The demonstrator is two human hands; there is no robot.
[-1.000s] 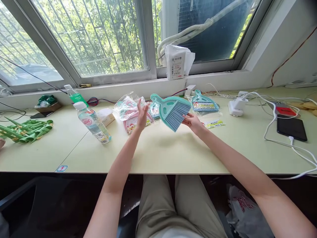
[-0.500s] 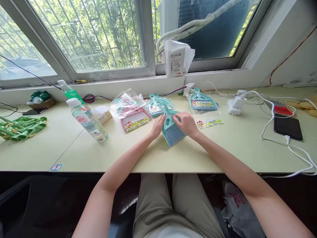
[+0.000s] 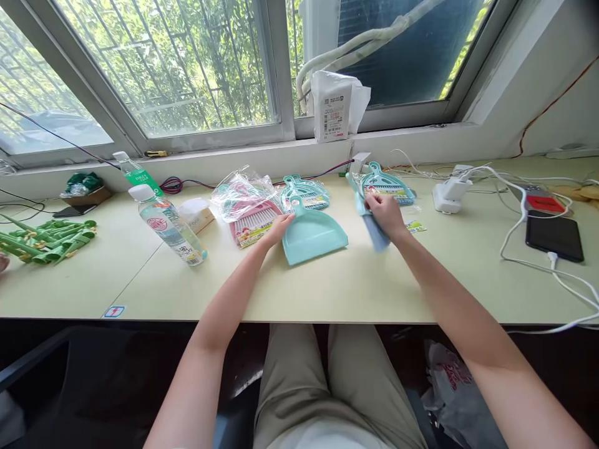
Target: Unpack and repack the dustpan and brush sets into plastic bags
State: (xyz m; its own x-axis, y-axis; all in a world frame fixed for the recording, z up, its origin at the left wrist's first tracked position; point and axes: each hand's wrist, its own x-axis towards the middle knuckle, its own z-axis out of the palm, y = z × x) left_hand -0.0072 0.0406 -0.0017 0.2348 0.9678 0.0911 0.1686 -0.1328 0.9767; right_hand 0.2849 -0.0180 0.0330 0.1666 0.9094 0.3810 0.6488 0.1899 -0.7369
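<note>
A turquoise dustpan (image 3: pixel 314 237) lies near the middle of the table, its wide edge toward me. My left hand (image 3: pixel 281 227) is closed on its left side near the handle. To the right, my right hand (image 3: pixel 384 212) grips a small turquoise hand brush (image 3: pixel 374 232) with blue-grey bristles, tilted and a little blurred, apart from the dustpan. Behind it lies another turquoise brush set (image 3: pixel 387 186) in clear wrap. A further turquoise set (image 3: pixel 306 193) sits behind the dustpan. Left of that is a pink brush set (image 3: pixel 255 223) under crumpled clear plastic. A printed label strip (image 3: pixel 415 227) shows partly beside my right wrist.
Two bottles stand at left, the nearer one a clear bottle (image 3: pixel 168 227). A tissue pack (image 3: pixel 196 215) sits beside it. Green stalks (image 3: pixel 51 240) lie far left. At right are a white plug adapter (image 3: pixel 452 194), cables and a black phone (image 3: pixel 553 237).
The brush has come away from the dustpan and moved right in my right hand. My left hand keeps the dustpan, which now shows its full flat face. The view has shifted slightly.
</note>
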